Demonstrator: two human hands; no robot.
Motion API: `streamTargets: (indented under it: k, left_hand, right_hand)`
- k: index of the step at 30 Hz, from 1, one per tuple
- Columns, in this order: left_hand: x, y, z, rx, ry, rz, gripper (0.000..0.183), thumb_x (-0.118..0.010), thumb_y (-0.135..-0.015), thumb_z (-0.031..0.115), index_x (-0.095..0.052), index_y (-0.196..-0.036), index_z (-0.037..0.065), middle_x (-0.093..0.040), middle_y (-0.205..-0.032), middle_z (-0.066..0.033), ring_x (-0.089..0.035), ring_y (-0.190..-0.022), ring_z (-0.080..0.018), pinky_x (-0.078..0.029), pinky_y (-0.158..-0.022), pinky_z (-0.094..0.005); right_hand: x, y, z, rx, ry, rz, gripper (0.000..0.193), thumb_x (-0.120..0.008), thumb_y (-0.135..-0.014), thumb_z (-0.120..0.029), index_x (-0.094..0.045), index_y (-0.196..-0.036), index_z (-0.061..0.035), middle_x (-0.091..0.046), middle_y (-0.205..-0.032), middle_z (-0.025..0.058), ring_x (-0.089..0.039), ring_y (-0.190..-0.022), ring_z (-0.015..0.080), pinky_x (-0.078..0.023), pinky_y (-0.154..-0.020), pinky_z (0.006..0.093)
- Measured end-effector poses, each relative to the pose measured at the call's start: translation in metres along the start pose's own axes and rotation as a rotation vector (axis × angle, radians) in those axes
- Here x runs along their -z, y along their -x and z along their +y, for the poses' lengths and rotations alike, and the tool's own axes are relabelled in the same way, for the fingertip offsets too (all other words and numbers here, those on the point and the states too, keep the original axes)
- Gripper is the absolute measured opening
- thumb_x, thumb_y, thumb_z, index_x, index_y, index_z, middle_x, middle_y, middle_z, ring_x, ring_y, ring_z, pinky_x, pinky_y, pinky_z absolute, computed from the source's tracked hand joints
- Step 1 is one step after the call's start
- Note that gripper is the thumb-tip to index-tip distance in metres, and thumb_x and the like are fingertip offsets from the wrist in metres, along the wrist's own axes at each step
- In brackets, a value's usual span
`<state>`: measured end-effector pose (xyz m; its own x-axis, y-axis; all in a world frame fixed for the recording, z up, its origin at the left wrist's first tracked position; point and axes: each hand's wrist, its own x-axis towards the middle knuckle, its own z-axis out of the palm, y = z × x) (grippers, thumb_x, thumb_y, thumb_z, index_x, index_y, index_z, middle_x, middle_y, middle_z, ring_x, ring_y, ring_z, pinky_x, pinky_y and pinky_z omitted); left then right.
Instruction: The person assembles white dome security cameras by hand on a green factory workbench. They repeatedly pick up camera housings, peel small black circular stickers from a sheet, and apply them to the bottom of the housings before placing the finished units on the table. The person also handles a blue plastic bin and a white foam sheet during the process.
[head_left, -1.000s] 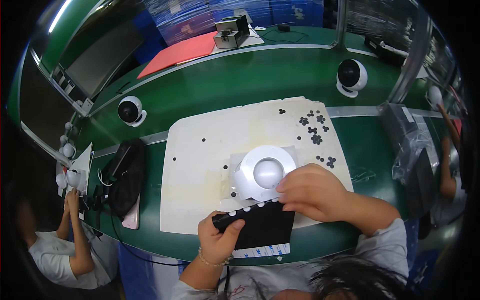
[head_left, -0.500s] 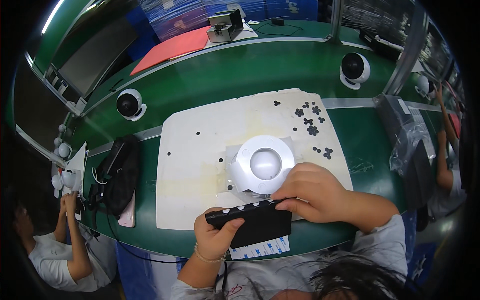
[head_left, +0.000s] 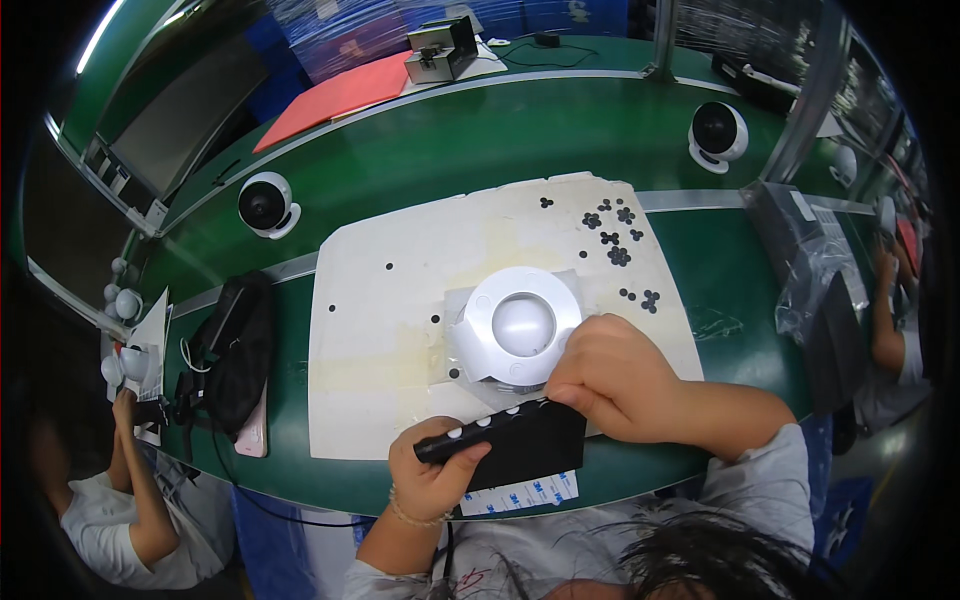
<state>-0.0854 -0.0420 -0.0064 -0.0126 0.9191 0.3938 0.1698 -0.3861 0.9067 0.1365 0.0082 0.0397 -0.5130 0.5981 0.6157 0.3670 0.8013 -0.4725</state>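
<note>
My left hand (head_left: pixel 430 470) grips a black sheet of round pads (head_left: pixel 535 440) by its left end, thumb in front. The sheet's upper edge is bent over and shows a row of white spots. At the right end of that edge, my right hand (head_left: pixel 620 380) is closed in a pinch; what lies between its fingertips is hidden. Just beyond the hands lies a white ring-shaped part (head_left: pixel 482 325) with a white dome (head_left: pixel 523 328) in its middle. Under the black sheet, a white printed backing sheet (head_left: pixel 520 497) shows at the table's near edge.
Small black pads (head_left: pixel 620 257), some in clusters, lie on the white board (head_left: pixel 370 350). Two white-and-black ball-shaped cameras (head_left: pixel 266 205) stand farther back. A black bag (head_left: pixel 238 355) is at left, grey boxes (head_left: pixel 800 225) at right. A co-worker (head_left: pixel 140 510) sits at left.
My right hand has tightened its fingers and rolled over at the sheet's right end. The sheet's bent edge has tilted up to the right. My left hand keeps its hold.
</note>
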Motion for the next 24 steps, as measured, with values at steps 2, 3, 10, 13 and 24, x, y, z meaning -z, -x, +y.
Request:
streamTargets:
  k: [2, 3, 10, 13, 24]
  left_hand:
    - [0.002, -0.006, -0.001, -0.121, -0.040, -0.110, 0.021, -0.072, -0.063, 0.002, -0.055, -0.076, -0.002, -0.058, -0.063, -0.0104, -0.054, -0.052, -0.0175, -0.042, -0.049, -0.0256]
    - [0.002, -0.008, -0.002, -0.182, -0.060, -0.167, 0.023, -0.071, -0.061, -0.001, -0.055, -0.077, -0.001, -0.058, -0.063, -0.0111, -0.054, -0.051, -0.0197, -0.042, -0.049, -0.0267]
    - [0.004, -0.007, -0.009, -0.303, -0.046, -0.169, 0.022, -0.072, -0.061, -0.002, -0.056, -0.075, -0.002, -0.057, -0.065, -0.0135, -0.056, -0.058, -0.0232, -0.044, -0.055, -0.0302]
    - [0.003, -0.008, -0.009, -0.315, -0.045, -0.140, 0.021, -0.071, -0.061, -0.003, -0.055, -0.075, -0.002, -0.057, -0.066, -0.0132, -0.056, -0.058, -0.0230, -0.044, -0.056, -0.0299]
    - [0.003, -0.011, 0.000, -0.288, -0.127, -0.192, 0.021, -0.070, -0.061, -0.006, -0.054, -0.073, -0.002, -0.056, -0.064, -0.0129, -0.055, -0.057, -0.0224, -0.044, -0.054, -0.0294]
  right_hand:
    - [0.000, -0.001, 0.001, -0.032, -0.067, 0.012, 0.008, -0.059, -0.079, -0.016, -0.058, -0.078, -0.0090, -0.055, -0.075, 0.0032, -0.050, -0.071, 0.0232, -0.039, -0.067, 0.0330]
    - [0.001, -0.003, 0.001, -0.040, -0.081, 0.025, 0.008, -0.059, -0.080, -0.016, -0.058, -0.078, -0.0088, -0.054, -0.074, 0.0043, -0.050, -0.070, 0.0238, -0.039, -0.066, 0.0334]
    - [0.035, -0.006, -0.008, -0.313, -0.266, -0.065, 0.010, -0.057, -0.082, -0.013, -0.060, -0.087, -0.0056, -0.056, -0.074, 0.0063, -0.052, -0.070, 0.0230, -0.041, -0.064, 0.0321]
    - [0.035, -0.008, -0.005, -0.108, -0.176, -0.024, 0.012, -0.059, -0.080, -0.011, -0.060, -0.090, -0.0056, -0.059, -0.077, 0.0061, -0.055, -0.071, 0.0222, -0.043, -0.065, 0.0316]
    - [0.017, -0.009, -0.002, 0.086, -0.149, -0.050, 0.021, -0.062, -0.074, -0.008, -0.060, -0.095, -0.0092, -0.062, -0.092, 0.0031, -0.056, -0.091, 0.0235, -0.043, -0.077, 0.0327]
